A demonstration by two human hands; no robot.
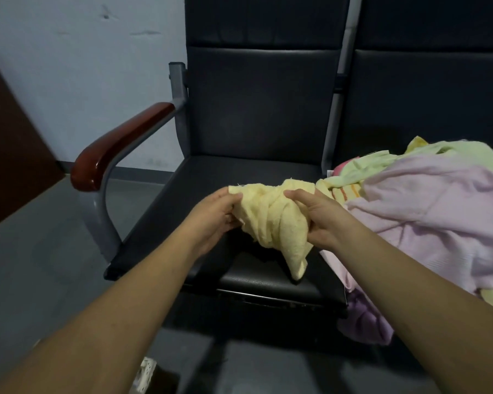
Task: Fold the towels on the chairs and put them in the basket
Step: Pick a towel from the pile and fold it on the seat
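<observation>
Setting: a dim room with a pale wall, a grey floor, and a row of dark padded chairs; the nearer chair point(256, 172) has a reddish wooden armrest point(120, 146) on its left.
Yellow towel point(271, 220): bunched and twisted, held just above the front of the empty seat, its lowest corner touching or nearly touching the cushion.
Left hand point(214, 220): its grip pinches the towel's left upper edge, thumb on top and fingers curled beneath.
Right hand point(322, 220): its grip is closed on the towel's right side, fingers wrapped into the cloth.
Towel pile point(427, 200): pink, green and striped cloths heaped on the neighbouring seat, spilling over its front edge, just beside the right hand.
Handling: judged light, limp terry with no stiffness; it will sag wherever unsupported, so corners or a hem are the best holds for spreading it flat.
Direction: the held top edge runs roughly left to right between the hands; the hanging bulk tapers downward and slightly right to a point.
Basket: not in view.
</observation>
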